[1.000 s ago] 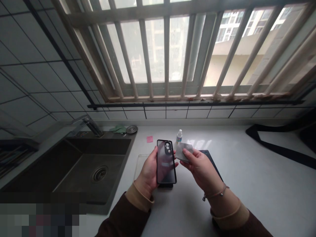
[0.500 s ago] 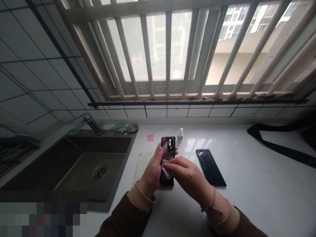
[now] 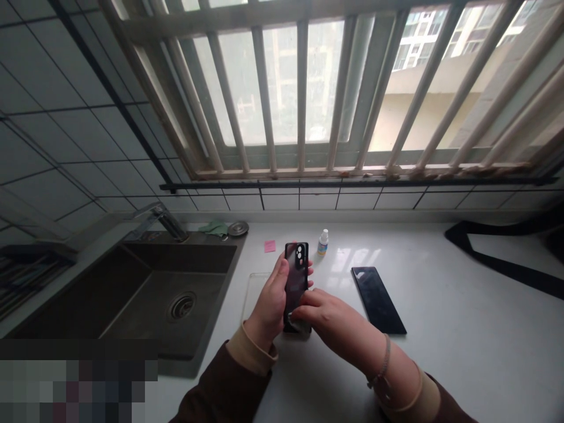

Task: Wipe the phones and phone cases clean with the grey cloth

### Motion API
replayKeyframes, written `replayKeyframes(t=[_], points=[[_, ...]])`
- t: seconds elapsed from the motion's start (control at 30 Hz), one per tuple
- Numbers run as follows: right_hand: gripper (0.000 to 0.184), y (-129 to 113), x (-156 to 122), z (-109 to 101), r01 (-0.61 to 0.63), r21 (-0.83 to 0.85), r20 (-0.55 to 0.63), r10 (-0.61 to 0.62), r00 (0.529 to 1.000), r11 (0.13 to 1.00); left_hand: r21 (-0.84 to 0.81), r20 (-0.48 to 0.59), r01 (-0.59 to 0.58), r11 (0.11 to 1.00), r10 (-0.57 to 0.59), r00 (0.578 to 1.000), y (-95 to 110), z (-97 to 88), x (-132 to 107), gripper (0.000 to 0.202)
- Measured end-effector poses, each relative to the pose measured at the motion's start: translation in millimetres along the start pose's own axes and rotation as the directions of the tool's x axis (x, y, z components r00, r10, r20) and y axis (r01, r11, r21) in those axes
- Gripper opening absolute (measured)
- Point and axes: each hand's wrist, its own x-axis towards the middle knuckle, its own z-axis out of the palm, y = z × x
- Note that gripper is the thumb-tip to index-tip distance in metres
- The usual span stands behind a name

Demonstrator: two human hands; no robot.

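Note:
My left hand (image 3: 272,298) is closed around a dark, see-through phone case (image 3: 294,283) with a black rim and camera cutouts at its top. The thumb lies along the near side, and fingertips show past the right edge. Pinched in my right hand (image 3: 330,314) is a small greyish cloth (image 3: 300,325), pressed against the lower part of the case and mostly hidden by the fingers. A clear phone case (image 3: 252,291) lies on the counter behind my left hand. To the right lies a black phone (image 3: 379,299), flat on the counter.
A small white bottle (image 3: 323,242) stands beyond the hands, with a pink note (image 3: 269,246) left of it. The sink (image 3: 211,257), with faucet (image 3: 170,223), green cloth (image 3: 214,228) and metal strainer (image 3: 238,228), is at left. A black strap (image 3: 506,273) lies far right.
My right hand has slid the cloth down toward the bottom end of the dark case. My left hand keeps its hold, and the case has shifted slightly left.

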Motion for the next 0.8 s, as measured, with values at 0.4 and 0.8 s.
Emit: replayKeyframes(t=[0.4,0.8], points=[[0.040,-0.8,0.5,-0.1,-0.108,-0.240,-0.005,0.110,0.994,0.965,0.002,-0.058,0.017,1.000,-0.016,0.998,1.1,0.9,3.9,0.055],[0.032,-5.3,-4.5,4.8,-0.245,-0.345,-0.087,0.229,0.970,0.906,0.241,0.037,-0.206,0.948,0.203,0.978,1.4,3.2,-1.7,0.064]])
